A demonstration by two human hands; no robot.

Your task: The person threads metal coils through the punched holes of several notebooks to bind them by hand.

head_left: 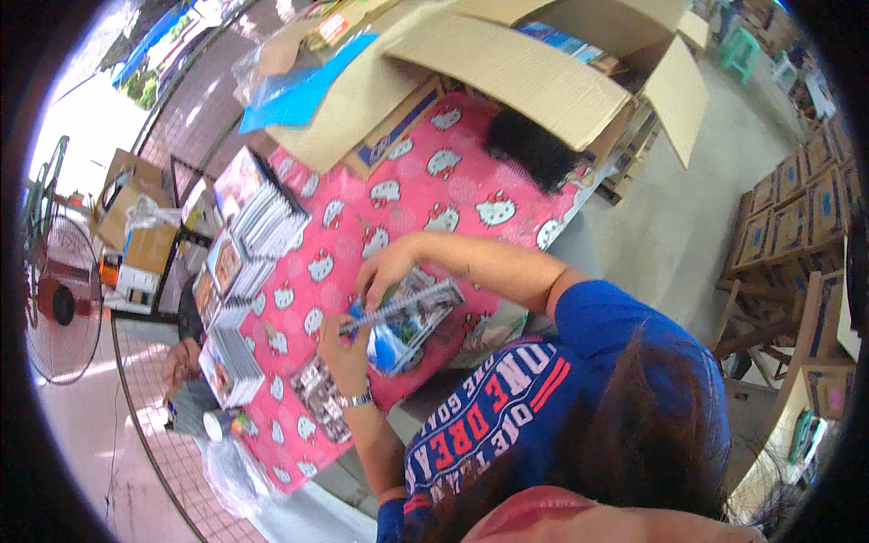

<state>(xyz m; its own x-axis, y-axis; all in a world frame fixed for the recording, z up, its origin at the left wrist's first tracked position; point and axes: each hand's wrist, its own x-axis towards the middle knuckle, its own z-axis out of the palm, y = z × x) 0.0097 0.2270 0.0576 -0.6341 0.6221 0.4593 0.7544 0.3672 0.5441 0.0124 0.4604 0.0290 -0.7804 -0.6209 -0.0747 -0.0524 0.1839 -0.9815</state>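
Note:
Both of my hands are at a spiral-bound notebook (pixel 418 302), its coiled edge turned up and slanting across the front of the table. My left hand (pixel 344 355), with a metal-banded watch on the wrist, pinches the coil's near-left end. Fingers of my right hand (pixel 386 271) bend down onto the same edge a little farther along; their tips are partly hidden. Below it lies a blue and white item (pixel 389 348), too blurred to name. A printed brown and white sheet or booklet (pixel 319 398) rests left of my left forearm.
Several stacks of notebooks (pixel 258 217) line the table's left side on a pink patterned cloth (pixel 317 264). An open cardboard box (pixel 516 68) stands at the far side, near a black object (pixel 529 149). A fan (pixel 62 303) is at left; stacked cartons (pixel 797 204) are at right.

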